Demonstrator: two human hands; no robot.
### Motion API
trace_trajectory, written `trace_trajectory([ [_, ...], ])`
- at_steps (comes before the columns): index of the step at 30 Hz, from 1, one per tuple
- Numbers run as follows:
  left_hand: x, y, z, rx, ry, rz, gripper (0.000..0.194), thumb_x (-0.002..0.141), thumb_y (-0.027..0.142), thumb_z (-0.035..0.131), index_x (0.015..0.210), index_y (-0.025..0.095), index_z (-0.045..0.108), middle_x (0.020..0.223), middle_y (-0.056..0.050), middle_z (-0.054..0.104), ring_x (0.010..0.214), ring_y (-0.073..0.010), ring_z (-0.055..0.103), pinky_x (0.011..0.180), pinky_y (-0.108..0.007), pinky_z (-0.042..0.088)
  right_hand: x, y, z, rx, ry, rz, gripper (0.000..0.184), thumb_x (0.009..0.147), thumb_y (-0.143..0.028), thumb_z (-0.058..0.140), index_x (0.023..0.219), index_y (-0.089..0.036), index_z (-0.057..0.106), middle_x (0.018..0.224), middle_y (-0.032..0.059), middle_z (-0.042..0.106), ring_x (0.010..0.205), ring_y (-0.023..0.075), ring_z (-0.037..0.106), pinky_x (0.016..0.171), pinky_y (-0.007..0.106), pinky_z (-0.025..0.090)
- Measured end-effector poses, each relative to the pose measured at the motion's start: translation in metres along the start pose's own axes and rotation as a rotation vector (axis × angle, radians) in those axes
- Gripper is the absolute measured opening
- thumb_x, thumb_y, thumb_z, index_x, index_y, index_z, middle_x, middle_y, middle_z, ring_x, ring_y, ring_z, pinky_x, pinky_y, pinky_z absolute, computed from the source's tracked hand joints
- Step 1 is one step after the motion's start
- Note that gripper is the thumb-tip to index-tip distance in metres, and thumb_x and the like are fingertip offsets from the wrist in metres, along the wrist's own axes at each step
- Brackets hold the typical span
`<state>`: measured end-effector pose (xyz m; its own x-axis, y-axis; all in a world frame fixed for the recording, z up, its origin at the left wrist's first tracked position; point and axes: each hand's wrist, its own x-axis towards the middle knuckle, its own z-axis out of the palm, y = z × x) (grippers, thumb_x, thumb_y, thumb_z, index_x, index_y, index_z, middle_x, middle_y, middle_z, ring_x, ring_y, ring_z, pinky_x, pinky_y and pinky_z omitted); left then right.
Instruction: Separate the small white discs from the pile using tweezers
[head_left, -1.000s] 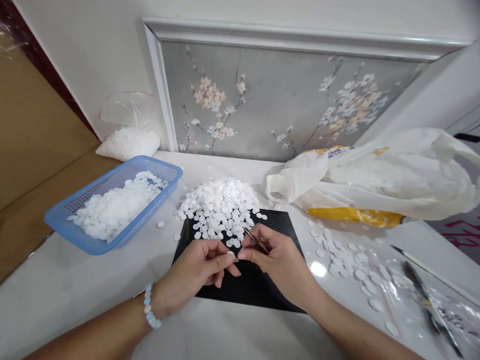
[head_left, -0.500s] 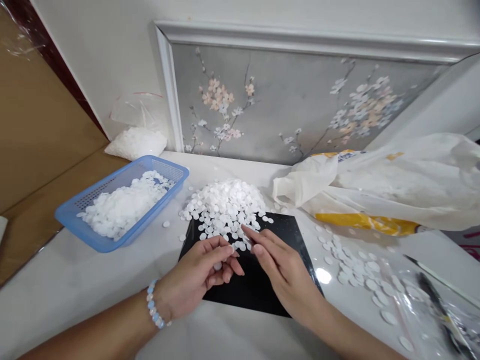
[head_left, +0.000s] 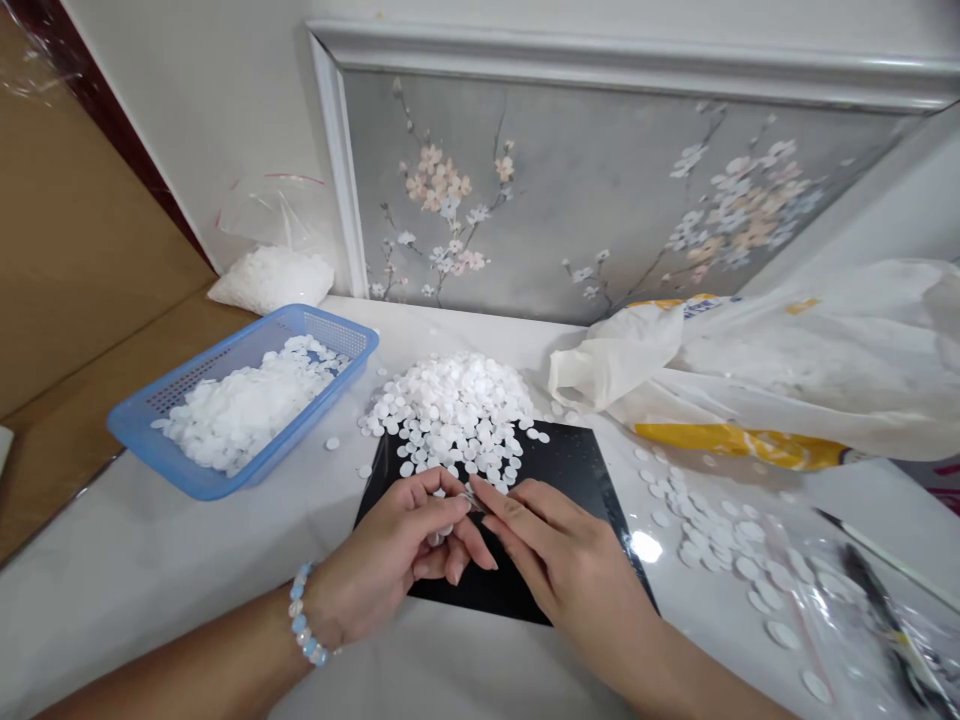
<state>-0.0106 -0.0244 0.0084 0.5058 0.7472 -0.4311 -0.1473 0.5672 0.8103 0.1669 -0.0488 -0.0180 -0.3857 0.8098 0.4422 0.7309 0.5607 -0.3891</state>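
Note:
My left hand (head_left: 397, 560), with a bead bracelet (head_left: 306, 615) on the wrist, is curled over the near edge of a black mat (head_left: 577, 465). Its fingertips pinch a small white disc (head_left: 444, 533). My right hand (head_left: 559, 560) lies beside it with the fingers pressed together, pointing left. A thin metal tip, seemingly tweezers (head_left: 470, 497), shows where the two hands meet. Just beyond the fingertips is a heap of white discs (head_left: 457, 395) that spills onto the mat's far edge.
A blue basket (head_left: 135, 440) holding white discs stands at the left. A clear bag of white pieces (head_left: 270, 280) sits by the wall. A white and yellow plastic bag (head_left: 787, 370) lies at the right. Loose discs (head_left: 712, 540) and a clear bag with a pen (head_left: 870, 590) lie near right.
The right hand drew back from the heap to meet the left fingertips. The tweezers, plain a second ago, now show only as a tip. The left hand curled tighter.

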Motion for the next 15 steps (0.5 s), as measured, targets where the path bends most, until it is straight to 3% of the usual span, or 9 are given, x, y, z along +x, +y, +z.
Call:
trace_trajectory([
  [15, 0.0013, -0.0008, 0.0, 0.035, -0.003, -0.005, 0.018, 0.084, 0.033, 0.057, 0.079, 0.018, 0.048, 0.064, -0.004, 0.068, 0.048, -0.0071, 0.047, 0.051, -0.018, 0.034, -0.0001, 0.0001, -0.0009, -0.09, -0.001, -0.045, 0.035, 0.097, -0.022, 0.038, 0.121, -0.015, 0.062, 0.077, 0.0083, 0.063, 0.071, 0.0169, 0.062, 0.058, 0.026, 0.054],
])
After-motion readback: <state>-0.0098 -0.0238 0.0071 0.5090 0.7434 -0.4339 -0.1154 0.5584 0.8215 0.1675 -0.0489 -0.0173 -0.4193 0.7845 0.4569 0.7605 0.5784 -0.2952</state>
